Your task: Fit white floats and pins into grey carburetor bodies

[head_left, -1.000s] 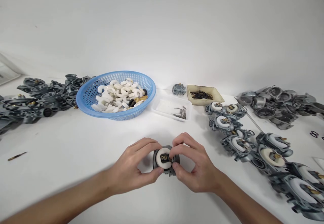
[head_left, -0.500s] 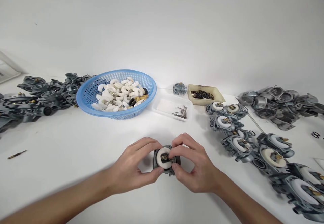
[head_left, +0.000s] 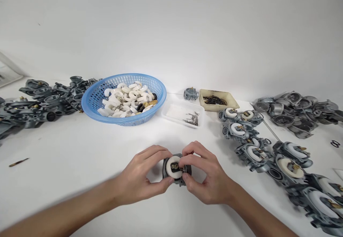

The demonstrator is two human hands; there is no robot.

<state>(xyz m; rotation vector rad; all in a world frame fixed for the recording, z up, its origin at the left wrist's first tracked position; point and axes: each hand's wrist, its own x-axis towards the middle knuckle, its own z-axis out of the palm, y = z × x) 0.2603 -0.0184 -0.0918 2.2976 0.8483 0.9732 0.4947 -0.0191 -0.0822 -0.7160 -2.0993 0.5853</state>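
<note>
Carburettor point(head_left: 174, 170) sits well short of the far edge of the tabletop point(head_left: 107, 151), nearer the camera than the tray point(head_left: 171, 112). Over the last second I see almost no shift in it or the hands, so I judge this a steady spell of fine fingertip work. The left hand point(head_left: 143, 174) clamps its left side; the right hand point(head_left: 204, 174) pinches in by the float's point(head_left: 169, 170) right end, though I cannot tell on what

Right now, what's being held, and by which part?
A carburetor, by its left side, in the left hand; whether the right hand grips the float is unclear.
</note>
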